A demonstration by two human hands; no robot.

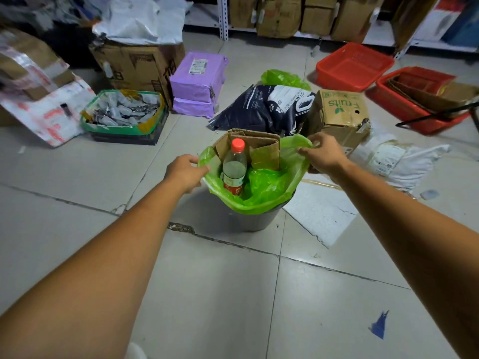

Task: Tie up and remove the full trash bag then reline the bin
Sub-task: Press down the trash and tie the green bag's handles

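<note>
A grey bin (pixel 241 220) stands on the tiled floor, lined with a green trash bag (pixel 269 187). Inside the bag stand a plastic bottle (pixel 234 168) with a red cap and folded cardboard (pixel 255 147). My left hand (pixel 185 172) pinches the bag's left rim. My right hand (pixel 324 152) grips the bag's right rim, lifted a little above the bin's edge. A second green bag (pixel 283 79) lies crumpled on the floor behind the bin.
Behind the bin lie a dark printed sack (pixel 259 107) and a fruit carton (pixel 339 115). Purple parcels (pixel 197 81), a green-rimmed crate (pixel 124 112) and red baskets (pixel 353 66) ring the area. A white board (pixel 318 211) lies right of the bin.
</note>
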